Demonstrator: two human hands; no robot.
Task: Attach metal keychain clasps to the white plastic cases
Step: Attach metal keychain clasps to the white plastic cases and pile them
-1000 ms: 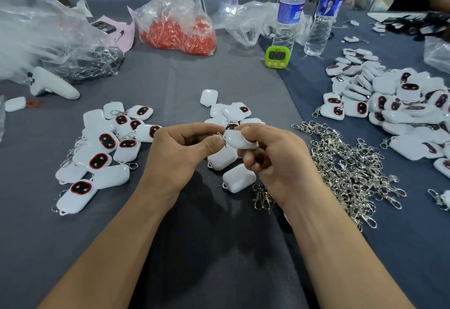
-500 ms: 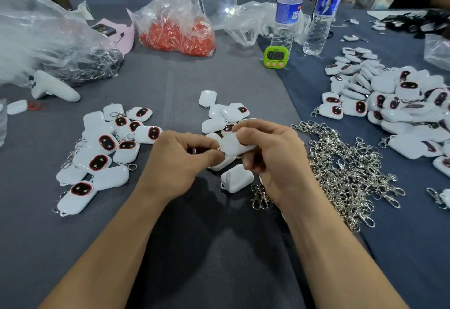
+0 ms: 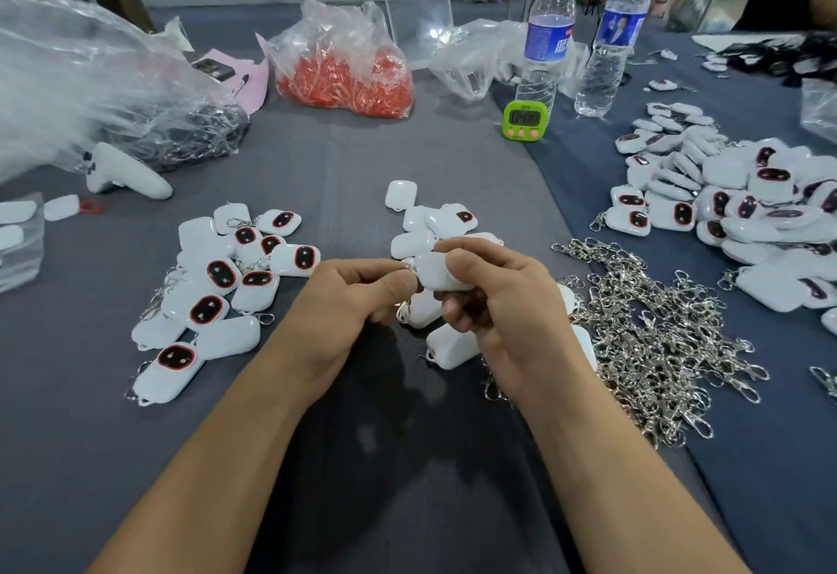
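Over the counter (image 3: pixel 362 166), the right hand (image 3: pixel 502 315) grips a case (image 3: pixel 441 274) while the left hand (image 3: pixel 348 297) pinches a clasp (image 3: pixel 406 266) against its corner. Attachment seems midway; next, the clasp needs working fully through.

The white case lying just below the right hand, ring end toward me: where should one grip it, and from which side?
Probably pinch the white case across its two long sides, coming from above and the left. It lies flat, the right hand covers its right end, and this grip leaves the ring end free for a clasp.
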